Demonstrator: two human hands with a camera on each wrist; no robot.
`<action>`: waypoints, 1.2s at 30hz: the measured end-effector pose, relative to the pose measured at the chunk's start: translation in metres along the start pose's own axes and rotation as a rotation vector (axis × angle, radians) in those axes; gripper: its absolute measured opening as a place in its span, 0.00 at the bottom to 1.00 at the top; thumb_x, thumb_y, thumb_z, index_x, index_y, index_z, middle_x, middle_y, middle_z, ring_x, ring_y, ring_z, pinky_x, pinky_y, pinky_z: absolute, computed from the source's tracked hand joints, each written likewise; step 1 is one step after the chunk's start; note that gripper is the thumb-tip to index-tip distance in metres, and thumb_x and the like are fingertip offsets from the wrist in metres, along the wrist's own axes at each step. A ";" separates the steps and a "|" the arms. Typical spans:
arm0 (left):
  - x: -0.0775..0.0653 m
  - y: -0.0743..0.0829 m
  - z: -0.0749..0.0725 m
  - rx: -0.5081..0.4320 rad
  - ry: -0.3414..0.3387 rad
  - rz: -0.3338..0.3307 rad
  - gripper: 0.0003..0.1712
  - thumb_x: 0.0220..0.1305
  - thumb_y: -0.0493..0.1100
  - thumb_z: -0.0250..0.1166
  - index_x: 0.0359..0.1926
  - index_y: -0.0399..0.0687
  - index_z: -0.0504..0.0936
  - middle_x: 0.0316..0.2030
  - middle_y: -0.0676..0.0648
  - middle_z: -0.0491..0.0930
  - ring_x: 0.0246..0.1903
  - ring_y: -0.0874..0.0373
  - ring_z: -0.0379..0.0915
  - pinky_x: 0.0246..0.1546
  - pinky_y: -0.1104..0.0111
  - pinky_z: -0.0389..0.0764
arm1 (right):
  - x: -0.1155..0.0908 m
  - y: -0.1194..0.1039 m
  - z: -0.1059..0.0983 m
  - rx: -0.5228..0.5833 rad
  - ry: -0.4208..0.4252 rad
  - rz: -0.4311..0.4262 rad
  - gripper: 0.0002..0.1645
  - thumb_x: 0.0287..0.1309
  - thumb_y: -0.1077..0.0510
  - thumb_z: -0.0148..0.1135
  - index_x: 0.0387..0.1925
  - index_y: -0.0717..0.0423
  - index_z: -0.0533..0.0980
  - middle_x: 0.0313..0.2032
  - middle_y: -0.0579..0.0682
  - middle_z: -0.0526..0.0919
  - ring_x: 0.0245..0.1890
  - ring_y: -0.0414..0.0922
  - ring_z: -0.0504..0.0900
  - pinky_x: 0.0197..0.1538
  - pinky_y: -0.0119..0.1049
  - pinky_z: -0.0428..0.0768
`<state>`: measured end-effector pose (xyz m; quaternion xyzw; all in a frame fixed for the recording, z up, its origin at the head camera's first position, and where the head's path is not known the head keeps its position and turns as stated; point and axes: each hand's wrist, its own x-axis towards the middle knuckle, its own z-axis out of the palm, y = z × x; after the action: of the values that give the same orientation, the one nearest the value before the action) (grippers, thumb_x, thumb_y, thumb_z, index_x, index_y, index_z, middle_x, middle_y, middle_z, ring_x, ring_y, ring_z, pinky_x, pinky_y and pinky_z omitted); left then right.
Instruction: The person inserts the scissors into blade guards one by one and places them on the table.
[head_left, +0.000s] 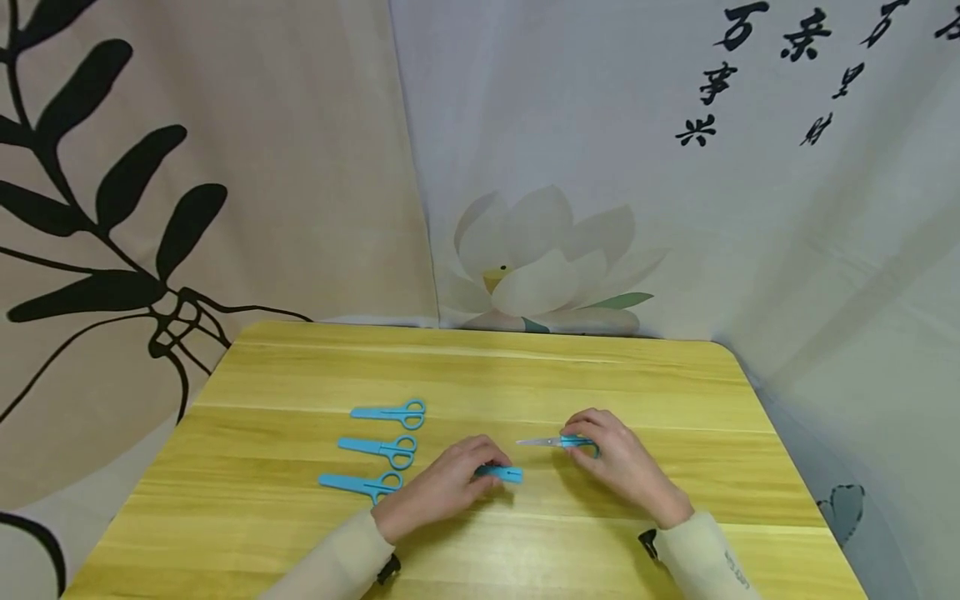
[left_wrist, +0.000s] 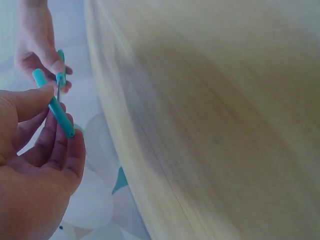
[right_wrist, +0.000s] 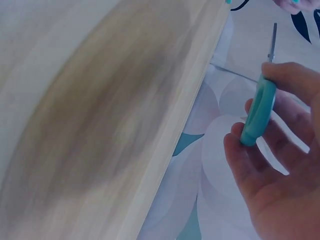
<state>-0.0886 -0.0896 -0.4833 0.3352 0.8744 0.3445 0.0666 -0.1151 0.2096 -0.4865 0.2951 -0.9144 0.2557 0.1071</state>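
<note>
Between thumb and fingers, my left hand pinches a blue scissors cover; in the left wrist view the cover slants across the fingertips. My right hand holds a pair of scissors by its blue handles, the bare metal blade pointing left toward the cover. The right wrist view shows the scissors' handle gripped by thumb and fingers. Cover and blade are apart in the head view. Left of my left hand lie three blue covered scissors: a far pair, a middle pair and a near pair, partly hidden by the hand.
Everything is on or over a wooden table with rounded far corners. Behind it hangs a pale curtain printed with a lotus, black leaves and characters. The three covered scissors form a column on the table's left half.
</note>
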 end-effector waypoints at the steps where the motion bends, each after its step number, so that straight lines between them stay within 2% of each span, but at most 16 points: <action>1: -0.002 0.000 -0.001 -0.004 0.009 -0.005 0.10 0.74 0.39 0.66 0.54 0.50 0.84 0.48 0.58 0.80 0.50 0.65 0.75 0.54 0.66 0.80 | 0.000 -0.001 0.000 -0.003 0.008 -0.012 0.14 0.54 0.61 0.80 0.43 0.52 0.87 0.48 0.44 0.83 0.49 0.44 0.81 0.50 0.44 0.84; 8: -0.016 0.001 -0.005 -0.013 0.108 -0.005 0.11 0.71 0.38 0.68 0.53 0.49 0.85 0.47 0.57 0.80 0.47 0.64 0.76 0.50 0.67 0.81 | 0.003 -0.010 0.002 -0.010 0.069 -0.093 0.16 0.51 0.63 0.82 0.42 0.53 0.87 0.47 0.45 0.84 0.46 0.44 0.81 0.46 0.42 0.85; 14: -0.024 -0.001 -0.010 0.067 0.181 -0.001 0.13 0.69 0.38 0.70 0.53 0.48 0.85 0.48 0.56 0.81 0.48 0.62 0.77 0.50 0.66 0.82 | 0.005 -0.017 0.001 -0.008 0.114 -0.128 0.16 0.48 0.63 0.83 0.41 0.52 0.87 0.45 0.44 0.84 0.44 0.43 0.81 0.42 0.39 0.85; 24: -0.031 -0.005 -0.020 0.132 0.244 0.009 0.13 0.67 0.36 0.72 0.51 0.47 0.85 0.47 0.54 0.81 0.48 0.59 0.77 0.48 0.64 0.82 | 0.006 -0.027 0.000 -0.012 0.129 -0.156 0.16 0.47 0.63 0.83 0.40 0.53 0.86 0.44 0.45 0.83 0.42 0.42 0.80 0.40 0.38 0.84; 36: -0.036 -0.007 -0.021 0.224 0.286 0.043 0.13 0.66 0.37 0.72 0.51 0.47 0.86 0.46 0.54 0.79 0.47 0.58 0.76 0.46 0.64 0.82 | 0.006 -0.033 0.001 0.019 0.109 -0.194 0.17 0.48 0.63 0.83 0.41 0.52 0.86 0.46 0.44 0.83 0.42 0.40 0.81 0.41 0.37 0.84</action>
<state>-0.0721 -0.1279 -0.4755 0.3067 0.9004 0.2905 -0.1035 -0.1003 0.1835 -0.4720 0.3688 -0.8719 0.2687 0.1780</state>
